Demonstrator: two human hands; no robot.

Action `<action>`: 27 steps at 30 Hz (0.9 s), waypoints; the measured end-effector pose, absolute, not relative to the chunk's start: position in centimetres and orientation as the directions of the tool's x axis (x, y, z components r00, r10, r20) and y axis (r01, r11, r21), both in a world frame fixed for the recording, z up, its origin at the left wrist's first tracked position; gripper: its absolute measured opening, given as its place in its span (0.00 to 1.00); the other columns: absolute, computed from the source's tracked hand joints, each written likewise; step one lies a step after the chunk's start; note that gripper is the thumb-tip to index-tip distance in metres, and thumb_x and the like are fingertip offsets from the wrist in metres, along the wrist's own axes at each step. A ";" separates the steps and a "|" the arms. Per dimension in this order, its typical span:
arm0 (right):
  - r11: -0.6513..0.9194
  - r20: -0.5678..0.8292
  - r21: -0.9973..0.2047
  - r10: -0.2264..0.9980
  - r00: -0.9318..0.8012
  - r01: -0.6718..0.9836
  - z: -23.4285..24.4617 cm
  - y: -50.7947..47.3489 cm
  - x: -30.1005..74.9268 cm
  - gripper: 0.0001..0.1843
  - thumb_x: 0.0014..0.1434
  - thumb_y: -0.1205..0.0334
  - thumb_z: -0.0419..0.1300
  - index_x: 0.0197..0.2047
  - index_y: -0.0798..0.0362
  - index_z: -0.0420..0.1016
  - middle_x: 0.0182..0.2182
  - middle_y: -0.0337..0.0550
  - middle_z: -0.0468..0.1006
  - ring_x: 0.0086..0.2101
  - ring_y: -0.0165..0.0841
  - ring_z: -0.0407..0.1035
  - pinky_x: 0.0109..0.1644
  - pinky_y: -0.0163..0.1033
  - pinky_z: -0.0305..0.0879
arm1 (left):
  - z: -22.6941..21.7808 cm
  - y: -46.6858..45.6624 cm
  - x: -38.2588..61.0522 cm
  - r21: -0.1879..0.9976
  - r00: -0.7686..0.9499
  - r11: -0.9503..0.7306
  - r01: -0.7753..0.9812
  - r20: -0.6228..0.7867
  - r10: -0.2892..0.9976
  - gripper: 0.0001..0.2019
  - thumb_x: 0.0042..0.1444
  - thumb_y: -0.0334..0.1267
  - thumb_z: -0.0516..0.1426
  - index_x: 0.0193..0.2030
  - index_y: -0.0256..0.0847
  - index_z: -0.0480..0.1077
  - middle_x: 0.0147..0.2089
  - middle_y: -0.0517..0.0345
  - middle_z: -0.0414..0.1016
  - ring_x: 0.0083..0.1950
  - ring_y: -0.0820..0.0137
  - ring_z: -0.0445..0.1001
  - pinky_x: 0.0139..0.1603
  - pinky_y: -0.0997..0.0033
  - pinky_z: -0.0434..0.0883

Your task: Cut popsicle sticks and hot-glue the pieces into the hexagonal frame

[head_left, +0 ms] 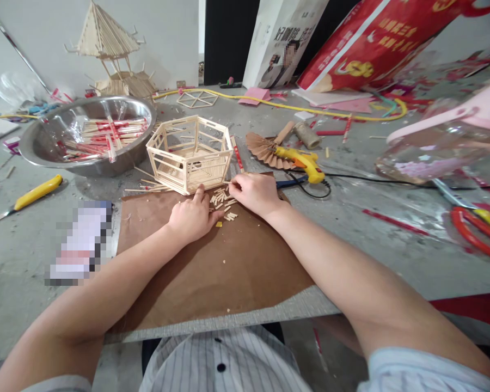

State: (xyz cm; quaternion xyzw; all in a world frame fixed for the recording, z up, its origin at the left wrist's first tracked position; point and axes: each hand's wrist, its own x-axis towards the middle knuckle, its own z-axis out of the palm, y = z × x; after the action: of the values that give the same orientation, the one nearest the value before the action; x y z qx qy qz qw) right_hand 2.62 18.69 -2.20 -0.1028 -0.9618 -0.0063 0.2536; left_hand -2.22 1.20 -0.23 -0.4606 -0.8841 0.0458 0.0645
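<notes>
Six-sided stick frame [185, 178] is standing, already joined and open-topped, just beyond the left hand [193, 216], which is resting half-open, seemingly empty. The right hand [256, 191] is curling, its grip unclear; short pieces [230, 216] are lying unattached between the hands.

Room above mat [232, 272], stick frame [185, 177] beyond

Person's bare left forearm [134, 277] and right forearm [322, 256] angle inward over near edge of worktop [20, 245]. Left hand [191, 219] palm down, index finger [198, 195] extended toward far edge, thumb spread rightward. Right hand [256, 191] near it, slightly closer to far edge, wrist bent inward, fingers [237, 185] curled.
</notes>
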 end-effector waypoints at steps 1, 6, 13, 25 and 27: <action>0.979 0.489 -0.039 0.195 -0.850 0.202 -2.2 18.7 2.6 0.14 0.55 0.61 0.49 0.28 0.55 0.74 0.26 0.44 0.77 0.28 0.32 0.68 0.28 0.36 0.47 | -0.2 1.2 -2.2 -0.142 -0.567 0.571 0.809 0.072 0.821 0.27 0.57 0.56 0.40 0.51 0.38 0.62 0.65 0.45 0.51 0.41 0.60 0.74 0.36 0.61 0.71; 0.978 0.482 -0.039 0.198 -0.854 0.205 -2.2 18.7 2.6 0.13 0.55 0.61 0.49 0.28 0.55 0.74 0.26 0.44 0.77 0.28 0.31 0.68 0.28 0.36 0.47 | -0.2 1.2 -2.3 -0.144 -0.567 0.570 0.809 0.068 0.821 0.26 0.57 0.56 0.40 0.51 0.39 0.63 0.65 0.48 0.52 0.42 0.61 0.74 0.37 0.62 0.71; 0.978 0.486 -0.040 0.199 -0.851 0.206 -2.1 18.6 2.6 0.13 0.54 0.61 0.49 0.28 0.55 0.74 0.26 0.44 0.77 0.28 0.32 0.68 0.28 0.36 0.47 | -0.2 1.2 -2.6 -0.136 -0.558 0.561 0.816 0.064 0.827 0.25 0.58 0.55 0.41 0.51 0.39 0.63 0.65 0.49 0.53 0.42 0.62 0.74 0.36 0.64 0.69; 0.977 0.471 -0.051 0.208 -0.857 0.209 -2.1 18.6 2.5 0.13 0.55 0.61 0.49 0.29 0.55 0.74 0.27 0.45 0.78 0.28 0.32 0.67 0.28 0.35 0.47 | -0.4 1.1 -2.7 -0.081 -0.512 0.531 0.844 0.175 0.841 0.23 0.58 0.52 0.42 0.45 0.37 0.67 0.62 0.45 0.59 0.45 0.59 0.72 0.53 0.49 0.56; 0.977 0.473 -0.051 0.206 -0.857 0.206 -2.2 18.7 2.5 0.13 0.55 0.62 0.49 0.29 0.55 0.74 0.27 0.45 0.77 0.28 0.32 0.67 0.28 0.36 0.47 | -0.5 1.1 -2.9 -0.061 -0.498 0.516 0.854 0.184 0.847 0.23 0.58 0.51 0.42 0.44 0.36 0.68 0.61 0.44 0.60 0.47 0.58 0.71 0.53 0.50 0.57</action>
State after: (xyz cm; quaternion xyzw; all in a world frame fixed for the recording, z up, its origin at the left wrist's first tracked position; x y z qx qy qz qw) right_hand 2.46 18.70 -2.21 -0.1069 -0.9635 -0.0005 0.2453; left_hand -2.87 1.07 -0.46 -0.4916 -0.8653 -0.0189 0.0956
